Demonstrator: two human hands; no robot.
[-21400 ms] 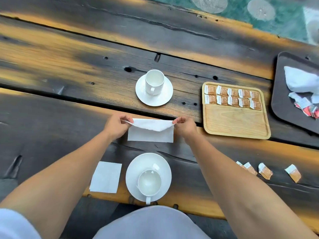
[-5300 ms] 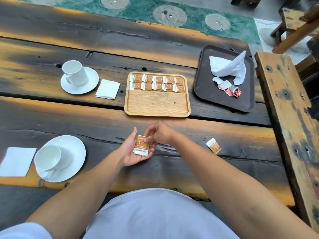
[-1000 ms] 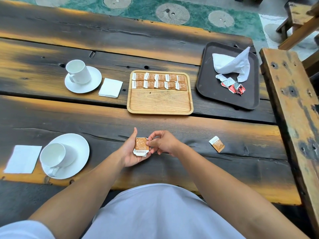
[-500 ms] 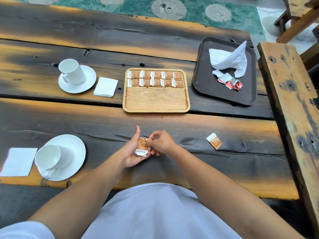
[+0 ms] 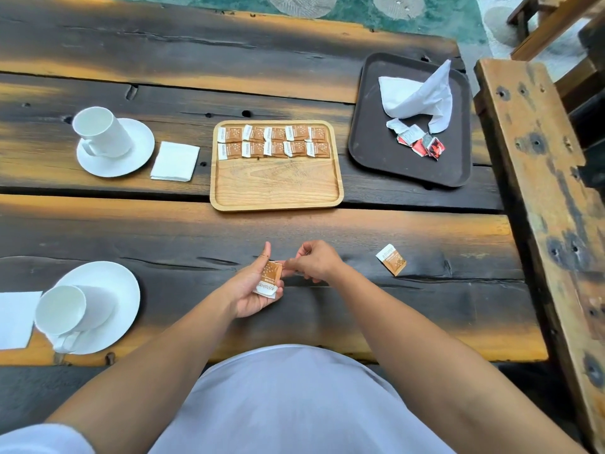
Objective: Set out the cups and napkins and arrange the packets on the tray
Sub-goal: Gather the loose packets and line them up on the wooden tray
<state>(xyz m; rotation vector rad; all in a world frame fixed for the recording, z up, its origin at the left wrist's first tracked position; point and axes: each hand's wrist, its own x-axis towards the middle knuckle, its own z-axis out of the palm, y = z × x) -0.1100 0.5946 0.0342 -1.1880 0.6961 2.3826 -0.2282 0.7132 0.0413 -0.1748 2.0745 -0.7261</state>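
Packets (image 5: 269, 279) lie stacked in the cupped left hand (image 5: 252, 290), the right hand (image 5: 316, 261) pinching their top edge, short of the tray (image 5: 276, 188).

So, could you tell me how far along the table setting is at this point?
Mostly done. Both cups sit on saucers, each with a napkin beside it: far cup with far napkin, near cup with near napkin. The wooden tray holds two rows of five packets. In hand: the left hand holds brown packets, the right hand touching them. Left: those, plus one loose packet on the table.
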